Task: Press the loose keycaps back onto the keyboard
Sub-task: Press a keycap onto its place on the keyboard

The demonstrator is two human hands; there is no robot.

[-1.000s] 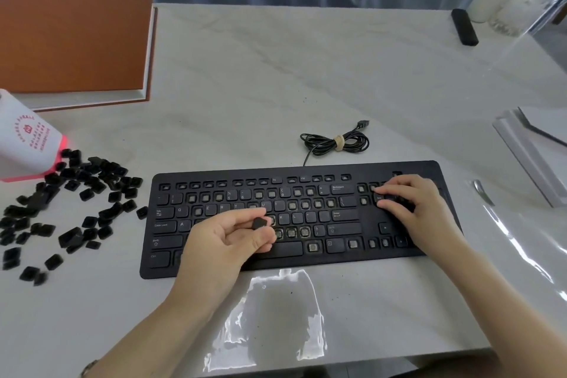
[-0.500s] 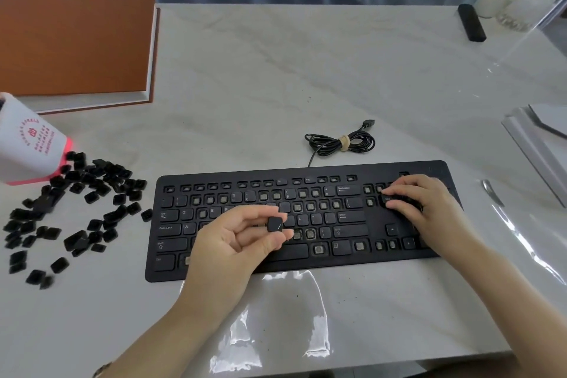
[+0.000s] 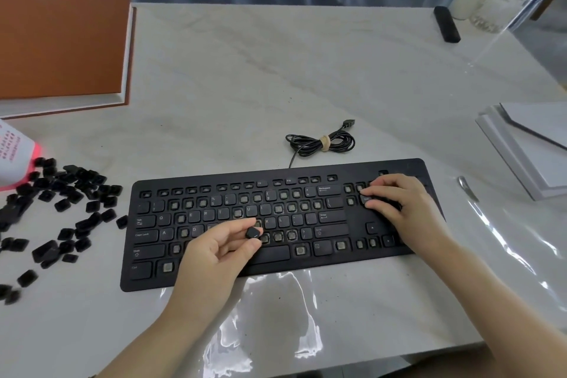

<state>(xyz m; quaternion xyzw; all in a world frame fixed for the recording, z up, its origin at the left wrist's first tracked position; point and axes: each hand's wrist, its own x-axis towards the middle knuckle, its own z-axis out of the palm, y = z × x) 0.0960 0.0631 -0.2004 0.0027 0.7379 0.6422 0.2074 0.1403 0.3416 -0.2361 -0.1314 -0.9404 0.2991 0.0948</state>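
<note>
Now, left of the grip, loose keycaps (image 3: 61, 209) lie scattered. The left hand (image 3: 214, 252) pinches one keycap (image 3: 253, 233) between thumb and forefinger. It has been turned since a second ago so its legend shows, probably for matching. Bare sockets on the keyboard (image 3: 306, 261) wait just beyond. Far right, the right hand (image 3: 405, 209) rests curled on keys; its hold I cannot tell.

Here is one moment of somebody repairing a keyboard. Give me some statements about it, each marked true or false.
1. The left hand pinches a single keycap. True.
2. The pile of loose keycaps lies right of the keyboard. False: it lies on its left.
3. The cable is coiled and tied. True.
4. The right hand rests on the bare table. False: it rests on the keyboard's right end.
5. Every key position is filled. False: many are bare.
</note>
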